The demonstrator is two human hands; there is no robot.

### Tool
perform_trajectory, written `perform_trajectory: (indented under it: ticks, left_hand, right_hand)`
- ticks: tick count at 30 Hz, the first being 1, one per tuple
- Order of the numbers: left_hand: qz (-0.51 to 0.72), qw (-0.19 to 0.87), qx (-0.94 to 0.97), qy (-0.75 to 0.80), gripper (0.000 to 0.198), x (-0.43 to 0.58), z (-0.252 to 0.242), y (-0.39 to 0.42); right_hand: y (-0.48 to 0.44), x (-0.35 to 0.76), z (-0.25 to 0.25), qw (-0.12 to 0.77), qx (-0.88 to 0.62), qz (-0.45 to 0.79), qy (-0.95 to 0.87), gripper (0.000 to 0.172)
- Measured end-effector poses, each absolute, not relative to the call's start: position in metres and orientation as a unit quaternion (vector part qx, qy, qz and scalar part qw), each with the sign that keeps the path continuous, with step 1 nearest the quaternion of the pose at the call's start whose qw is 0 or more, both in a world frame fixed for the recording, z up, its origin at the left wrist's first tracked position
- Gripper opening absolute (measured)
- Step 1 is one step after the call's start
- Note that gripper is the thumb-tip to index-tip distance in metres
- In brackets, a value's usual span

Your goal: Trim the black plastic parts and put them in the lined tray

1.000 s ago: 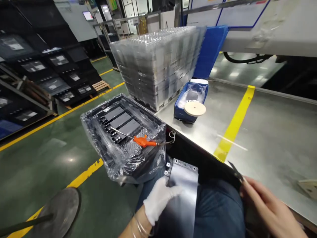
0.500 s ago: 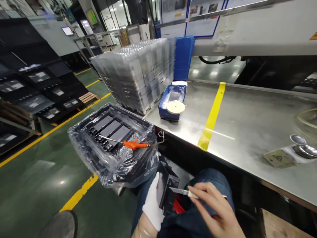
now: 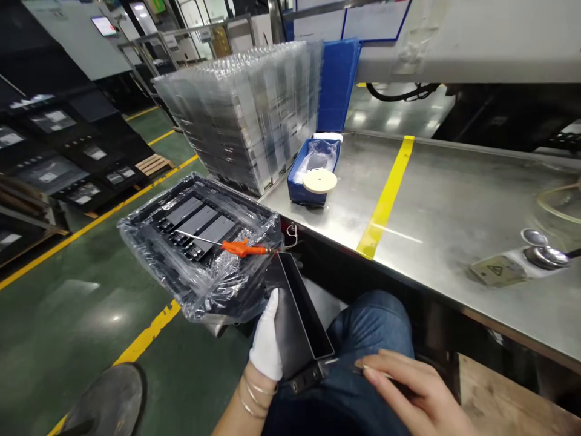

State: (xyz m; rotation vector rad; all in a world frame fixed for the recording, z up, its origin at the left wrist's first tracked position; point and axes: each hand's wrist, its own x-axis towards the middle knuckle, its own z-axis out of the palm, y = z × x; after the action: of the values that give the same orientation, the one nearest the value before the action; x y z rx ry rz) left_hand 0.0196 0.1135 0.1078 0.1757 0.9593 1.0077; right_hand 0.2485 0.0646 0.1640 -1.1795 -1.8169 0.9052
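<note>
My left hand, in a white glove, grips a dark metal channel-shaped part and holds it above my lap, its open side facing up and right. My bare right hand pinches a thin blade tool whose tip touches the near end of the part. Left of the part stands a black tray lined with clear plastic; it holds several flat dark parts. An orange-handled air gun lies across the tray.
A steel table with a yellow stripe runs on the right. On it stand a blue bin with a white disc, a tall stack of clear trays and a round metal fitting. A stool stands on the green floor.
My left hand has turned the part so its open channel faces up and lifted its far end toward the tray. My right hand with the blade has moved lower, to the part's near end.
</note>
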Motion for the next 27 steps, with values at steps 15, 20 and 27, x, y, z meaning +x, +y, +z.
perform_trajectory:
  ticks: [15, 20, 27]
  left_hand:
    - [0.482, 0.810, -0.156, 0.297, 0.031, 0.020, 0.115, 0.109]
    - [0.454, 0.806, -0.158, 0.345, 0.042, 0.019, 0.126, 0.112]
    - [0.535, 0.710, -0.183, 0.419, 0.051, 0.025, 0.145, 0.117]
  right_hand:
    - [0.050, 0.236, 0.162, 0.290, -0.398, 0.446, -0.747, 0.037]
    - [0.054, 0.239, 0.162, 0.367, -0.454, 0.407, -0.702, 0.035]
    - [0.054, 0.232, 0.159, 0.394, -0.465, 0.390, -0.690, 0.032]
